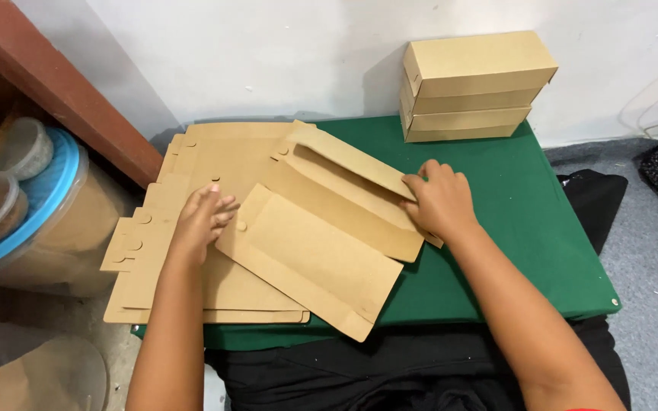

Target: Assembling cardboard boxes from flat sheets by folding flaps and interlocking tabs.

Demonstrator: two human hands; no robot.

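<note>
While left hand (203, 217) lies flat, right hand (439, 199) pinches cardboard blank (321, 243) btwn them.

Three folded cardboard boxes (472, 87) stacked; one box blank (321, 236) being folded; one pile of flat blanks (192, 251); two hands.

A stack of folded brown cardboard boxes (475, 85) stands at the far edge of the green cloth-covered table (542, 228), against the white wall (268, 53). At left, a blue-lidded round cardboard drum (55, 205) sits beneath a reddish-brown wooden beam (62, 91).
</note>
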